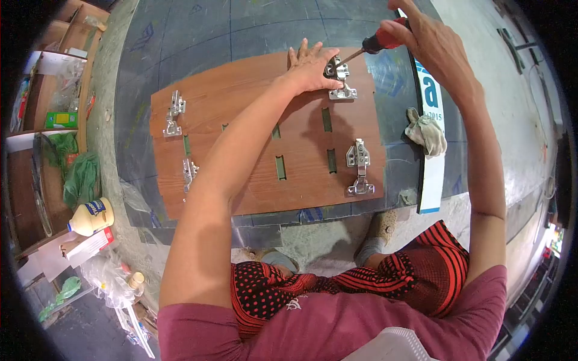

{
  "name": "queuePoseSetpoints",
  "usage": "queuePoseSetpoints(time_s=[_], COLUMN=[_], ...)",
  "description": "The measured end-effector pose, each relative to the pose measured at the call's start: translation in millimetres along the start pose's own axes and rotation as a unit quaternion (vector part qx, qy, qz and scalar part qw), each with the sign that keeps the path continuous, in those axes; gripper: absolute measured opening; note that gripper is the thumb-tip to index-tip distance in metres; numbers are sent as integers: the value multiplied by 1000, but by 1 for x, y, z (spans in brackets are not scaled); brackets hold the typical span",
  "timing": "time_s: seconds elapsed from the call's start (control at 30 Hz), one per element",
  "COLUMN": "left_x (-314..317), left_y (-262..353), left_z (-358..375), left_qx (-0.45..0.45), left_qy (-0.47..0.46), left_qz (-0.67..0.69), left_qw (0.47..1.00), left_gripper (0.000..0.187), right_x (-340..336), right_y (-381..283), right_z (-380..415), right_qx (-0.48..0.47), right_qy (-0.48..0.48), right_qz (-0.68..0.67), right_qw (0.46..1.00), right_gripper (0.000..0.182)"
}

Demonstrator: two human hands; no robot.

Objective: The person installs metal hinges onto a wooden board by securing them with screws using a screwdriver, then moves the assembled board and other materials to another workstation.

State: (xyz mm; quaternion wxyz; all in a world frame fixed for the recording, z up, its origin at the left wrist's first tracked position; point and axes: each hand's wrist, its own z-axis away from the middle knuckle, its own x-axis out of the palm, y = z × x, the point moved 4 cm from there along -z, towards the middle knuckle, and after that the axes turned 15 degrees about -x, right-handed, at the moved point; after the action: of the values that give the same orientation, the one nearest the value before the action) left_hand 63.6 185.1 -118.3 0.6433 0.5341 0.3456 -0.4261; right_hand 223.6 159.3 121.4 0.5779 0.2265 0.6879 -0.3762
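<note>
A reddish-brown wooden board (241, 78) with several dark slots lies in front of me. At its far right corner, my left hand (310, 69) rests on the surface, thumb and forefinger braced about a metal cabinet hinge (343, 93), other fingers spread. My right hand (439, 51) is closed on a screwdriver (374, 43) with a red and black handle. Its shaft slants down to the hinge; the tip's exact seat is too small to make out. Other hinges sit at the near right (360, 168), far left (174, 114) and near left (189, 171), the last partly behind my left forearm.
The board lies on a dark sheet-covered work surface (180, 30). To the right are a white lettered strip (430, 174) and a crumpled glove (426, 132). A cream bottle (92, 216), green plastic bags (81, 174) and wooden shelving (45, 108) stand at left.
</note>
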Motion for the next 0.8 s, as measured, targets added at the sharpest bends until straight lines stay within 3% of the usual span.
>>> queuePoseSetpoints(time_s=[0.07,0.1,0.17,0.3,0.37,0.5,0.57,0.6,0.67,0.7,0.77,0.8], left_x=[1,1,0,0,-2,-2,-1,-1,0,2,-2,-2], left_y=[0,0,1,1,2,3,4,3,4,3,3,3], left_z=[2,2,2,1,2,4,3,3,3,2,0,0], left_qx=[-2,-1,1,0,1,-16,-17,-16,-14,-14,-16,-14], left_qy=[-5,-4,-2,2,5,-13,-16,-16,-17,-18,-15,-14], left_qz=[0,1,2,-6,-5,-12,-14,-13,-13,-12,-14,-13], left_qw=[1000,1000,1000,1000,1000,1000,1000,1000,1000,1000,1000,1000], left_gripper=[97,96,96,96,96,95,95,95,95,95,95,95], right_x=[2,12,26,21,7,22,25,26,26,19,5,7], right_y=[-9,3,13,8,-1,18,16,16,21,8,-6,-2], right_z=[12,12,9,-2,-3,-1,5,4,-1,-1,-3,-3], right_qx=[-112,-111,-352,-276,-89,-180,-362,-362,-229,-228,-7,-10], right_qy=[39,37,119,69,43,16,119,118,126,127,36,36], right_qz=[-34,-35,-43,102,1,2,73,74,56,56,-15,-16], right_qw=[992,992,927,953,995,984,922,922,964,964,999,999], right_gripper=[37,37,31,37,41,42,34,34,32,32,39,39])
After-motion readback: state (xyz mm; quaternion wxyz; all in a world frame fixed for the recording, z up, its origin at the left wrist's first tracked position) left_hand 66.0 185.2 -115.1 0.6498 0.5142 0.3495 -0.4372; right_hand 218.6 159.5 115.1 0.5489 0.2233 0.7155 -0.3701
